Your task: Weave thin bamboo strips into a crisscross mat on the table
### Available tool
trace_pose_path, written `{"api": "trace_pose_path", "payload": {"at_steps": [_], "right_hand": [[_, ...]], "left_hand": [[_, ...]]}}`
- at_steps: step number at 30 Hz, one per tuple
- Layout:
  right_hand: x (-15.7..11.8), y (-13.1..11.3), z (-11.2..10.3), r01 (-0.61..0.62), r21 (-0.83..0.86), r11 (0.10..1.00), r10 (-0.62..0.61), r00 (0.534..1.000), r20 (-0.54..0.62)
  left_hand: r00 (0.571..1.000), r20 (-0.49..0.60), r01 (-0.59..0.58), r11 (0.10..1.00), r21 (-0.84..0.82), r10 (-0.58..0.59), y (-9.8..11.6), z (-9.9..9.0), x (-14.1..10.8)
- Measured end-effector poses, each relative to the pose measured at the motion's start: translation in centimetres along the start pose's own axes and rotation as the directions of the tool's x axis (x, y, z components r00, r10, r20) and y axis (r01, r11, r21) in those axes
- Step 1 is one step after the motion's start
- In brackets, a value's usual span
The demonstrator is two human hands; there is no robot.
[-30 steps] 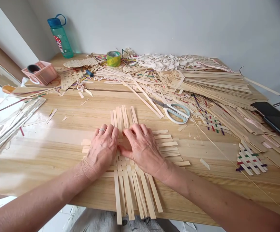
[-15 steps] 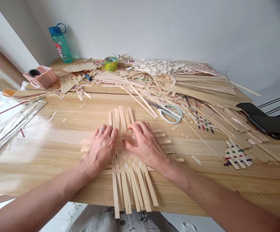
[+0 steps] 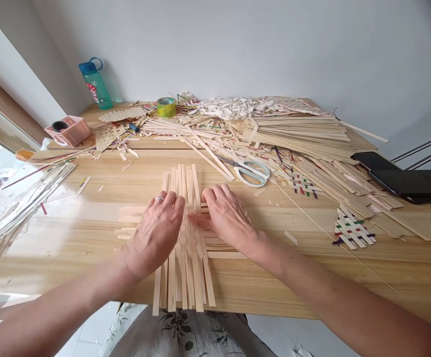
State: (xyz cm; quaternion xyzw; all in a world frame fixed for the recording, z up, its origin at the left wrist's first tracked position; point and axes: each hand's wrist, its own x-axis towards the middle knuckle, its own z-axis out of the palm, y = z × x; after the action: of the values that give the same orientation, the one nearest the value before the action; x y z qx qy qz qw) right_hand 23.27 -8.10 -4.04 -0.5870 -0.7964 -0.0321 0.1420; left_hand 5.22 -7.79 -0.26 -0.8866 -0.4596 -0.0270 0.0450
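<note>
A cross-shaped weave of pale wooden strips [image 3: 191, 248] lies on the table in front of me, its lower strip ends reaching the near edge. My left hand [image 3: 159, 225] rests on the left part of the weave, fingers curled down onto the strips; a ring shows on one finger. On the weave's right side is my right hand [image 3: 224, 213], with the thumb stretched toward the middle and the other fingers bent, a gap between them. The fingertips of both hands are partly hidden.
White-handled scissors [image 3: 252, 173] lie beyond my right hand. Loose strips [image 3: 297, 134], a tape roll [image 3: 166, 107] and a pink basket [image 3: 74, 133] are farther back. A bottle [image 3: 98, 87] stands back left; a black phone [image 3: 408, 183] and a small woven piece [image 3: 354, 228] are at right.
The weave has shifted left and straightened, its lower strips less slanted. My right hand's fingers have bent more. The whole view has shifted slightly.
</note>
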Motion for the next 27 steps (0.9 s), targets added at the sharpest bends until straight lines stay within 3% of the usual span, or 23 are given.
{"api": "trace_pose_path", "payload": {"at_steps": [4, 8, 16, 21, 27], "right_hand": [[-0.2, 0.0, -0.2, -0.042, 0.040, 0.998, 0.041, 0.999, 0.020], [0.1, 0.6, -1.1, -0.056, 0.136, 0.989, 0.043, 0.994, 0.100], [1.0, 1.5, -2.8, -0.119, 0.282, 0.952, 0.040, 0.962, 0.270], [1.2, 1.7, -3.2, -0.133, 0.242, 0.961, 0.058, 0.954, 0.296], [1.4, 1.6, -3.4, -0.146, 0.190, 0.971, 0.071, 0.933, 0.353]], "left_hand": [[0.997, -0.063, 0.041, 0.996, -0.075, -0.046, 1.5, 1.9, 0.8], [0.988, -0.119, 0.089, 0.991, -0.097, -0.101, 1.5, 3.4, 1.3], [0.985, -0.163, 0.026, 0.988, -0.150, -0.051, 1.1, 3.4, 0.9], [0.983, -0.184, -0.007, 0.990, -0.139, -0.019, 1.1, 3.6, 0.9], [0.989, -0.139, 0.042, 0.995, -0.091, -0.054, 1.3, 3.6, 1.0]]}}
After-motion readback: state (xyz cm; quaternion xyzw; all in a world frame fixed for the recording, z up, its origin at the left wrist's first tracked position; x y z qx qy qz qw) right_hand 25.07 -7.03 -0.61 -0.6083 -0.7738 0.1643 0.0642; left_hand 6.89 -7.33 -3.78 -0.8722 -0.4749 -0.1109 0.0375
